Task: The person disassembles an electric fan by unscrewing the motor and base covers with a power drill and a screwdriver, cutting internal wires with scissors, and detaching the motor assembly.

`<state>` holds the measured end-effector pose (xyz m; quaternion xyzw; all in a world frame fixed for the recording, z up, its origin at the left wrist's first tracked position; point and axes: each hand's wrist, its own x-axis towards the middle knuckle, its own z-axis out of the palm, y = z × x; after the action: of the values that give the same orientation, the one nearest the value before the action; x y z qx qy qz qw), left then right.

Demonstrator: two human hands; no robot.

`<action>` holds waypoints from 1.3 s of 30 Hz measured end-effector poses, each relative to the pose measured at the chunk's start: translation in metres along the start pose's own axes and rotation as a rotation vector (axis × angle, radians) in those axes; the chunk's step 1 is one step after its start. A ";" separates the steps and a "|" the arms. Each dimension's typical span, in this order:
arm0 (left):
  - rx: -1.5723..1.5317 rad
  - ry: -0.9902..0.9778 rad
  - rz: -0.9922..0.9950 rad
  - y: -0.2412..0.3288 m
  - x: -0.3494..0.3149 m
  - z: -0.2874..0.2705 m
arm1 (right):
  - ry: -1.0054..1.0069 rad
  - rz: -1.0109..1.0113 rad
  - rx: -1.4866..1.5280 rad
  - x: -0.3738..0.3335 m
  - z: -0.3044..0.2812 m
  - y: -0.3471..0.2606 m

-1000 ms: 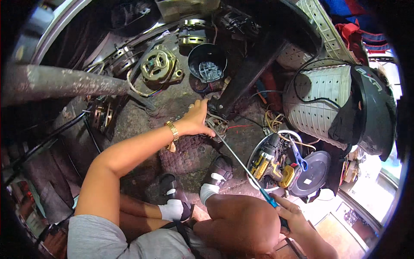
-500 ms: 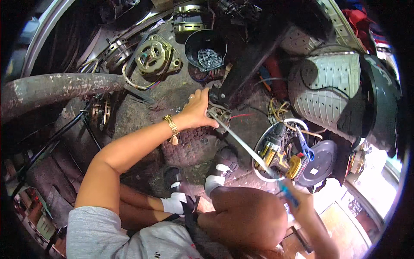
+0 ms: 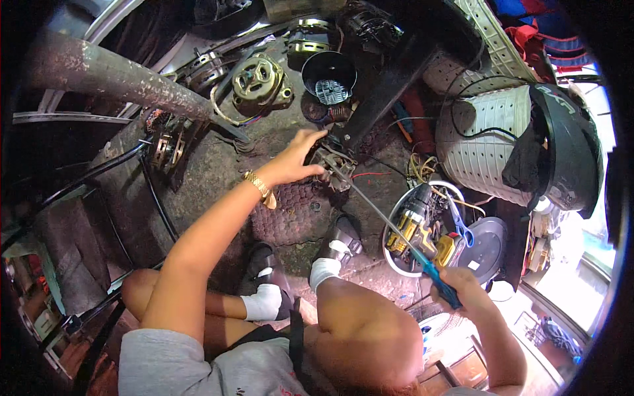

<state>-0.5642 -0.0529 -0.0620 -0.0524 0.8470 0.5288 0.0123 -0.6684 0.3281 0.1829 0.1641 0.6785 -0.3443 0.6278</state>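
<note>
My left hand [image 3: 295,160], with a gold bracelet at the wrist, grips the near-left side of a small greyish metal assembly [image 3: 335,168], thumb and fingers on either side. Part of the assembly lies behind the fingers, and a red wire runs out of it. My right hand [image 3: 465,290] is closed around the teal handle of a long screwdriver [image 3: 386,221]. Its thin shaft slants up and left, and its tip reaches the assembly close to my left thumb. Whether the tip sits in a screw is too small to tell.
A white bucket [image 3: 389,254] at the right holds a yellow cordless drill [image 3: 411,231] and blue-handled scissors [image 3: 459,221]. Beyond stand a round motor [image 3: 257,84] and a black pot [image 3: 353,86]. A perforated white drum [image 3: 485,142] lies right; a thick pipe [image 3: 125,76] crosses the left.
The view has shifted, so the scene sits differently. The screwdriver shaft, blurred before, now shows sharply, its tip still at the assembly. Both hands keep their holds; the left fingers look slightly shifted.
</note>
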 end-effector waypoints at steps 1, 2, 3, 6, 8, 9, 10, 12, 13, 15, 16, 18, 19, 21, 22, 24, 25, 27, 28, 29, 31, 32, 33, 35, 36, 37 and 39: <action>0.002 0.003 -0.001 0.001 -0.003 -0.002 | 0.157 -0.228 -0.521 0.005 0.002 0.001; 0.066 0.040 0.061 0.002 -0.006 -0.004 | 0.289 -0.513 -0.761 0.006 0.007 0.000; 0.130 0.078 0.122 0.003 -0.008 -0.006 | 0.421 -0.803 -0.995 0.009 0.012 -0.004; 0.181 0.123 0.157 0.006 -0.006 0.001 | 0.192 -0.228 -0.458 0.019 0.005 -0.013; 0.249 0.129 0.187 0.006 -0.002 0.006 | 0.097 -0.114 -0.460 0.030 -0.004 -0.027; 0.253 0.129 0.185 0.005 -0.003 0.005 | -0.017 -0.002 -0.460 0.039 -0.008 -0.030; 0.258 0.135 0.188 0.005 -0.003 0.005 | -0.081 0.017 -0.469 0.048 -0.009 -0.030; 0.262 0.140 0.183 0.004 -0.004 0.003 | -0.031 -0.073 -0.541 0.054 -0.001 -0.027; 0.262 0.144 0.181 0.004 -0.005 0.002 | 0.021 -0.161 -0.609 0.055 0.009 -0.026; 0.255 0.149 0.188 0.005 -0.003 0.004 | 0.106 -0.130 -0.589 0.052 0.027 -0.043; 0.250 0.146 0.187 0.006 -0.003 0.005 | 0.084 -0.083 -0.468 0.059 0.023 -0.046; 0.244 0.147 0.184 0.008 -0.001 0.007 | -0.003 0.056 -0.240 0.061 0.018 -0.051; 0.234 0.157 0.163 0.009 -0.001 0.007 | -0.005 0.057 -0.242 0.064 0.017 -0.050; 0.225 0.171 0.139 0.011 0.000 0.008 | -0.058 -0.034 -0.416 0.076 0.013 -0.046; 0.237 0.188 0.144 0.010 -0.001 0.007 | -0.090 -0.128 -0.580 0.082 0.017 -0.051; 0.259 0.202 0.145 0.009 -0.002 0.007 | -0.025 -0.119 -0.547 0.080 0.026 -0.058; 0.301 0.202 0.170 0.009 -0.002 0.007 | 0.048 -0.104 -0.507 0.077 0.032 -0.061; 0.321 0.199 0.205 0.009 -0.004 0.007 | 0.101 -0.296 -0.626 0.086 0.030 -0.061; 0.342 0.196 0.211 0.009 -0.005 0.008 | 0.050 -0.160 -0.573 0.081 0.033 -0.069; 0.313 0.208 0.203 0.008 -0.005 0.010 | 0.000 -0.024 -0.520 0.080 0.035 -0.075; 0.280 0.210 0.190 0.009 -0.004 0.011 | -0.059 0.014 -0.486 0.086 0.027 -0.076; 0.286 0.216 0.187 0.010 -0.004 0.009 | -0.073 -0.015 -0.614 0.086 0.027 -0.079; 0.276 0.200 0.163 0.011 -0.003 0.008 | -0.086 -0.045 -0.741 0.086 0.026 -0.081; 0.265 0.181 0.134 0.013 -0.005 0.007 | -0.084 -0.022 -0.672 0.086 0.036 -0.083; 0.266 0.203 0.130 0.013 -0.006 0.007 | 0.018 -0.133 -0.627 0.086 0.044 -0.082; 0.262 0.226 0.135 0.015 -0.004 0.009 | 0.132 -0.242 -0.579 0.082 0.050 -0.082; 0.276 0.224 0.179 0.010 -0.004 0.012 | 0.048 -0.119 -0.531 0.092 0.035 -0.082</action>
<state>-0.5614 -0.0376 -0.0574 -0.0334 0.9087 0.3978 -0.1220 -0.7104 0.2271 0.1165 -0.0383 0.7682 -0.1868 0.6112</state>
